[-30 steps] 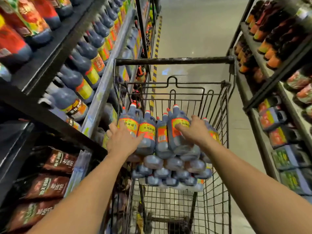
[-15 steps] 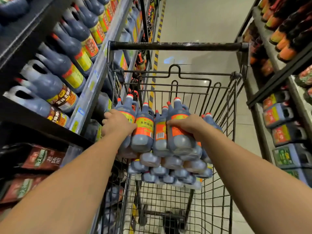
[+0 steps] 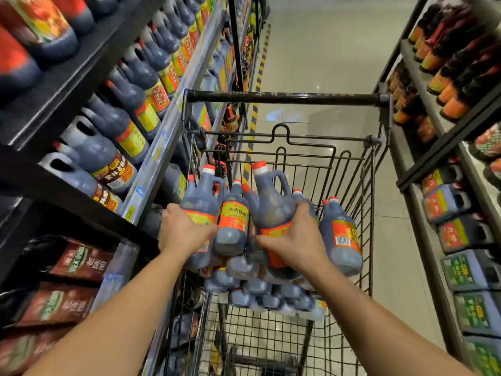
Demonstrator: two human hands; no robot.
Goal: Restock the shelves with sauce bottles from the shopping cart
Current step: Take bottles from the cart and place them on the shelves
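Cart [image 3: 284,97], stock row: left hand [image 3: 187,229] clasps left bottle [image 3: 200,202], right hand [image 3: 295,240] clasps right bottle [image 3: 271,207]; both now lifted above neighbours. Pick made; shelf [image 3: 151,164] placement pending.

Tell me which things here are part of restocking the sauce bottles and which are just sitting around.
Part of the job:
left hand gripping the left bottle
right hand gripping the right bottle
stacked bottles
cart
left shelf

Just around:
brown pouches
square jugs
orange-bottomed bottles
striped floor tape
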